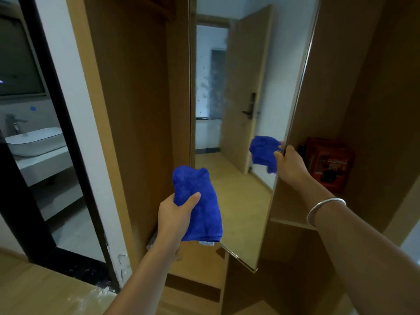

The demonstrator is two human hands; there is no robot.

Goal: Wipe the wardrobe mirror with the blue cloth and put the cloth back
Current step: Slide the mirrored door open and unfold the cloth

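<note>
Left hand (176,213) grips the blue cloth (196,201), thumb laid across its front and fingers curled behind, so the bunched cloth rises above the fist and hangs down past it on the side toward the glass. Right hand (289,164) pinches the free edge of the mirror door (241,178), fingers hooked round the metal trim, and holds the panel swung out from the wardrobe (141,110). The likeliest trouble, as I judge it, is the door itself: a firm wipe pushes against a hinged panel, and if the right hand's hold is loose the mirror could swing away and hit the wardrobe's shelf. The cloth is only loosely bunched, so a trailing fold could slip from the grip or smear rather than clean. Fingers on the trim may also leave fresh marks near the edge. Relative to the left hand, the cloth is in its grasp and sits just in front of the mirror's lower near corner; whether it touches the glass I cannot tell. Its reflection shows just beside the right hand. Beyond that hand a red box (328,164) stands on a shelf inside the wardrobe.
</note>
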